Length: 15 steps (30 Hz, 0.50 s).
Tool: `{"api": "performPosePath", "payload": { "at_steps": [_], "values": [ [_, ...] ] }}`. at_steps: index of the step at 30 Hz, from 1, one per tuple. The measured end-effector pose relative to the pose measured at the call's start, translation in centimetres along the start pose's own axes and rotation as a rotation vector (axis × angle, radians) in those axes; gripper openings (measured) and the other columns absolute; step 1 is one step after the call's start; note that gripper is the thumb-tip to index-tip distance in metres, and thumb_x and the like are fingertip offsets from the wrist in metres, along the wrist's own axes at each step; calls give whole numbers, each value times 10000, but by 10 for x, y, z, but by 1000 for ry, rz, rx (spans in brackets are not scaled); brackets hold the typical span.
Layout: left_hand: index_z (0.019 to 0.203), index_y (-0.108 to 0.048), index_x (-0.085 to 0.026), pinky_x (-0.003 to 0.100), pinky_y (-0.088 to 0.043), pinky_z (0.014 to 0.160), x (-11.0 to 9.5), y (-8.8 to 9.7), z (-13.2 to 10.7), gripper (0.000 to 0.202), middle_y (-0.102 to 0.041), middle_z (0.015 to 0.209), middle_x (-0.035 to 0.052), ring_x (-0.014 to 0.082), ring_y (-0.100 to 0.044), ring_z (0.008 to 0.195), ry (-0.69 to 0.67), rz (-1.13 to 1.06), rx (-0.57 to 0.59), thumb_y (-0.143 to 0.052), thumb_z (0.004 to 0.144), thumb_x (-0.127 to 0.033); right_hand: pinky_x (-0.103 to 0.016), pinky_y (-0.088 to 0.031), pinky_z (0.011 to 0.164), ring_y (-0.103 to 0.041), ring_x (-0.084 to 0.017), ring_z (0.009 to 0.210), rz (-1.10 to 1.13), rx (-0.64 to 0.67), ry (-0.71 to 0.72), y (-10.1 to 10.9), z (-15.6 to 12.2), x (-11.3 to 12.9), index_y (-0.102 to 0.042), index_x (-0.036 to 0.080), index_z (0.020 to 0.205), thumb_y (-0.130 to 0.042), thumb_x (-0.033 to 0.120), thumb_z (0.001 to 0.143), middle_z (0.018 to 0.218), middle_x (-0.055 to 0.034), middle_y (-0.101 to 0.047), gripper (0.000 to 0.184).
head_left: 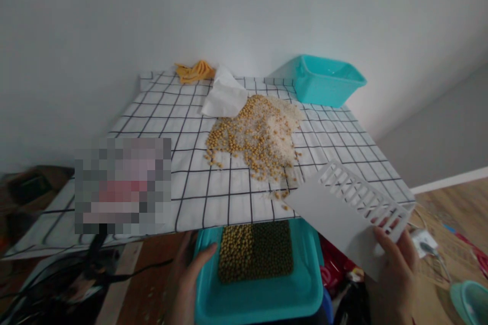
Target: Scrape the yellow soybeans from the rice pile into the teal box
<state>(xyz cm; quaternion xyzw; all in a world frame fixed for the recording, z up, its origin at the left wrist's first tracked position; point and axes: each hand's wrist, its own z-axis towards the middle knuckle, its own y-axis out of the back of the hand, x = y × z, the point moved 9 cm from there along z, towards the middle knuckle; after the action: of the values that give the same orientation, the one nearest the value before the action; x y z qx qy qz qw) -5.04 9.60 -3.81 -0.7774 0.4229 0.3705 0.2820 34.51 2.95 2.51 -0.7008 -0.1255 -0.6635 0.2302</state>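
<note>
Just below the table's front edge is a teal tub point(259, 304), with yellow soybeans point(235, 251) on the left and dark green beans point(272, 249) on the right. My left hand point(192, 269) grips its left rim, the thumb over the edge and the fingers mostly hidden outside. In my right hand point(398, 259) is a flat white plastic board point(339, 213) with a row of slots, thumb on top. The board's left corner rests at or just above the tablecloth, close to a few stray soybeans point(281, 195). Beyond it spreads a mixed pile of soybeans and rice point(259, 134).
A second teal tub point(324, 84) stands at the table's back right. A white sheet point(225, 94) touches the pile, beside an orange-yellow cloth point(195, 71). A blurred-out object point(124, 185) lies front left on the checked tablecloth point(186, 183). Cables and a power strip point(423, 242) are on the floor.
</note>
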Motion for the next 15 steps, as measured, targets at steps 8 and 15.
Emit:
{"api": "performPosePath", "payload": {
  "at_steps": [8, 15],
  "values": [
    [1152, -658, -273, 392, -486, 963, -3, 4, 2, 517, -734, 1085, 2, 293, -618, 1140, -49, 75, 18, -741, 644, -319, -273, -431, 613, -617, -201, 758, -29, 3, -92, 6, 1, -9, -702, 203, 947, -756, 300, 603, 909, -36, -686, 361],
    [1189, -634, -300, 389, -464, 997, 3, 4, 3, 508, -723, 1123, -17, 272, -615, 1151, -15, 49, 24, -716, 690, -342, -265, -414, 620, -583, -160, 710, 8, 25, -57, -8, -5, 4, -689, 194, 913, -758, 285, 652, 839, -11, -643, 285]
  ]
}}
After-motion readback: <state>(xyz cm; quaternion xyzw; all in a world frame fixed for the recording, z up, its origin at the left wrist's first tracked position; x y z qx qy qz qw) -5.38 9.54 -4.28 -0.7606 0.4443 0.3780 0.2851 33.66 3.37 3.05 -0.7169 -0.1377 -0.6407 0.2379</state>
